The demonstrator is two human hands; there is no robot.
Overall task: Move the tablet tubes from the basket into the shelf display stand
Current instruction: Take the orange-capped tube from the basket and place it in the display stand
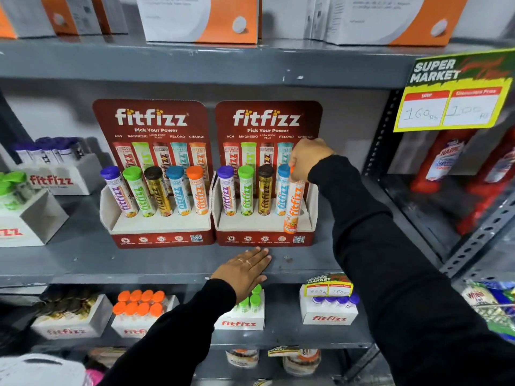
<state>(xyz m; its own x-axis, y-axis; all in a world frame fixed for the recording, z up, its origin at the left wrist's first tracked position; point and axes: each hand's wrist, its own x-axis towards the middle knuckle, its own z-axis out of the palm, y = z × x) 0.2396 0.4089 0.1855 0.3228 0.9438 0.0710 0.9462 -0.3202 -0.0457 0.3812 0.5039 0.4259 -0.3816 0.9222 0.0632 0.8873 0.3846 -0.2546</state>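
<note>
- We see the right hand (308, 160) clenched around the cap end of an orange tablet tube (294, 207), in front of the right display stand (267, 174).
- The tube's long axis runs nearly upright, cap up, its top tilted slightly right; its bottom sits at the stand's near lip, in front of the rightmost slot rather than clearly down in it.
- Four tubes already fill the stand: purple (227, 190), green (246, 190), brown (265, 189) and blue (282, 189), all leaning back. The blue one is just beside the orange tube.
- The left hand (245, 270) lies flat and open, gripping nothing, on the grey shelf (83, 254) just in front of the stand.
- The left display stand (156, 174) touches the right one and holds five tubes.
- Bare shelf lies right of the stand, up to the perforated upright (381, 135).
</note>
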